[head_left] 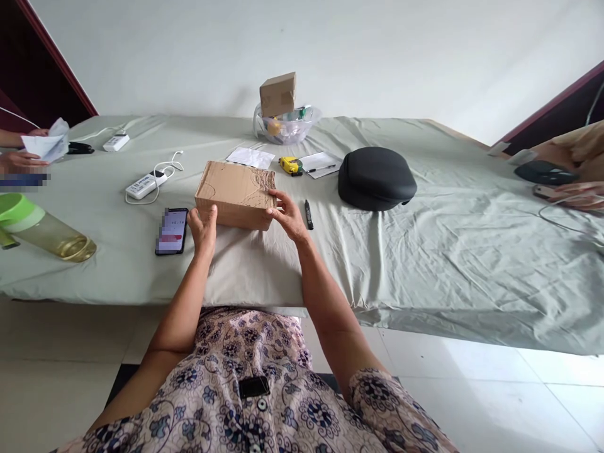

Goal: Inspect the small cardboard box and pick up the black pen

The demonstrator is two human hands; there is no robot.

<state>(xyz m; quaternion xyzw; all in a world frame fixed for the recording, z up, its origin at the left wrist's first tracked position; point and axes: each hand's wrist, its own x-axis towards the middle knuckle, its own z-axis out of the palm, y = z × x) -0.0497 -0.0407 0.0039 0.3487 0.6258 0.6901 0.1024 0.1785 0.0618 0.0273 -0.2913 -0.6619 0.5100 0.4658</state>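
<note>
A taped brown cardboard box (236,192) lies flat on the cloth-covered table (425,251) in front of me. My left hand (202,228) presses against the box's near left corner, fingers curled on its side. My right hand (287,216) grips the near right corner, thumb on top. A black marker (308,214) lies just right of my right hand. A phone (172,231) with a lit screen lies just left of my left hand.
A white power strip (144,184) with cable, a yellow tape measure (289,165), a notepad with pen (319,163), white paper (250,156), a black case (376,178), a clear bowl (285,126) topped by a small box (278,94). Green-lidded bottle (42,229) lies left. Other people's hands at both edges.
</note>
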